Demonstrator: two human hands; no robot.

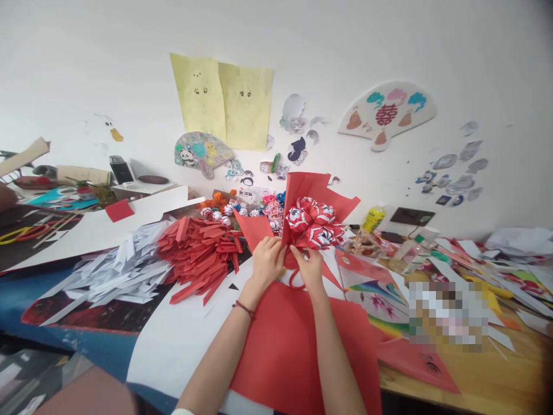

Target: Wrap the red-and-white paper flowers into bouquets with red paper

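A bouquet of red and white paper flowers (317, 222) stands upright, partly wrapped in red paper (302, 187). My left hand (268, 258) pinches the lower left edge of the wrap. Beside it, my right hand (307, 266) has its fingers closed on the base of the wrap, under the flowers. A red loop (296, 279) hangs between the two hands. Below my forearms lies a large red sheet (276, 346) on white paper (181, 346). What the fingertips press on is partly hidden.
Piles of red strips (199, 248) and white strips (125, 265) lie to the left. Scissors (32, 232) rest at the far left. Behind are small paper flowers (218, 202) and a yellow bottle (374, 219). Paper scraps cover the wooden table (510, 369) at right.
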